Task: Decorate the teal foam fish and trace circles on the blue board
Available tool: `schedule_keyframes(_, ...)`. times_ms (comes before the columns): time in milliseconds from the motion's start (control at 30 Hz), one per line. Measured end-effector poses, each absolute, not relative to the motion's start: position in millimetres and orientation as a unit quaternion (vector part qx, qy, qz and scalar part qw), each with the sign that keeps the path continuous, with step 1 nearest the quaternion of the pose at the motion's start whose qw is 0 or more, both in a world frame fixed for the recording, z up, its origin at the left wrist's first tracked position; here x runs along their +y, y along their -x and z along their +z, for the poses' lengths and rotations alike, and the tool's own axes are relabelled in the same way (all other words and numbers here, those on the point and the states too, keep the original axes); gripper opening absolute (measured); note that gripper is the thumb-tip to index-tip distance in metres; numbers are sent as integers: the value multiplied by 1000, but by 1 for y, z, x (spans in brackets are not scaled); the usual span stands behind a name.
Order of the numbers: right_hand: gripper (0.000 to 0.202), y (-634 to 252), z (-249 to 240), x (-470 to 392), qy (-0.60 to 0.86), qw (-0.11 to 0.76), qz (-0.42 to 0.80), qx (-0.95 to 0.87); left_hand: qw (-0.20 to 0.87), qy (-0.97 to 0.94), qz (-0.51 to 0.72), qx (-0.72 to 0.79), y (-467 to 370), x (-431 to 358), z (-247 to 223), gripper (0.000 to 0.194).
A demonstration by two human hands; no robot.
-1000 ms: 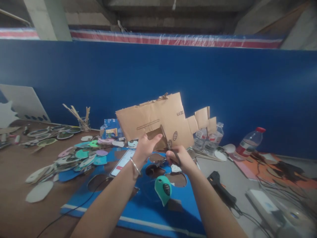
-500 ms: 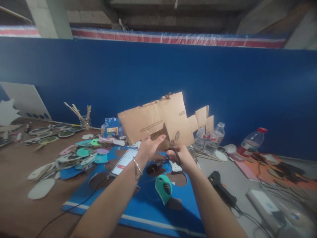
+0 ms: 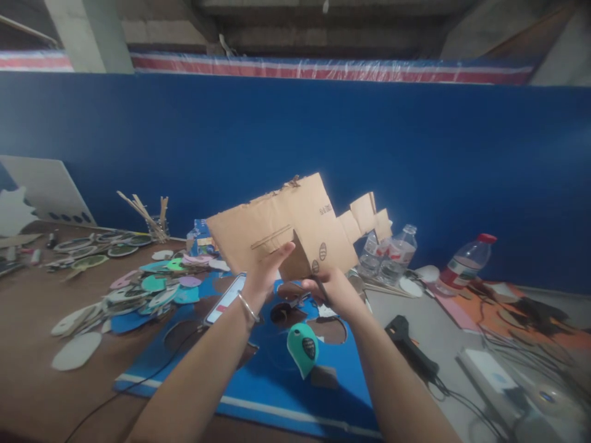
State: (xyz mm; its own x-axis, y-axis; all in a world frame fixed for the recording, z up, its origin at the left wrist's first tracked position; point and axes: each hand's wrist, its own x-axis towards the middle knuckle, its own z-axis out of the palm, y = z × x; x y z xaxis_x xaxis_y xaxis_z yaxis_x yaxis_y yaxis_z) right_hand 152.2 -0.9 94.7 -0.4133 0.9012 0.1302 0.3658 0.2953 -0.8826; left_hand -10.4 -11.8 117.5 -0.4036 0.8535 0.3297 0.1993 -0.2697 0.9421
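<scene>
Head view, left hand (image 3: 261,278) partly behind cardboard (image 3: 311,212), right hand (image 3: 339,293) obscuring scissors (image 3: 321,289)

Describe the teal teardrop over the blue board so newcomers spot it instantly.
Below the cardboard lies a blue board. Near its front, beside a brown tab, is the teal teardrop, pointing downward. A dark oval and its place away from the pile at left set it apart.

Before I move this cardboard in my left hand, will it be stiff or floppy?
Probably fairly stiff: the broad cardboard spreads out from your left hand without clear sagging. Its narrow stepped end may flex more easily, since it juts out sideways. It's likely light for its size, as it looks like thin sheet.
</scene>
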Motion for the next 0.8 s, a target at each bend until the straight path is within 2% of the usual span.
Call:
schedule_keyframes(233, 54, -145, 98, -10, 370, 319, 491, -721, 154, -473, 688, 528, 11, -6, 113, 32)
schedule_keyframes(467, 55, -149, 90, -5, 366, 310, 475, -738, 234, -434, 643, 586, 25, 1, 102, 36)
schedule_keyframes(800, 52, -144, 90, -3, 404, 317, 455, -727, 238, -431, 634, 596, 21, -2, 107, 44)
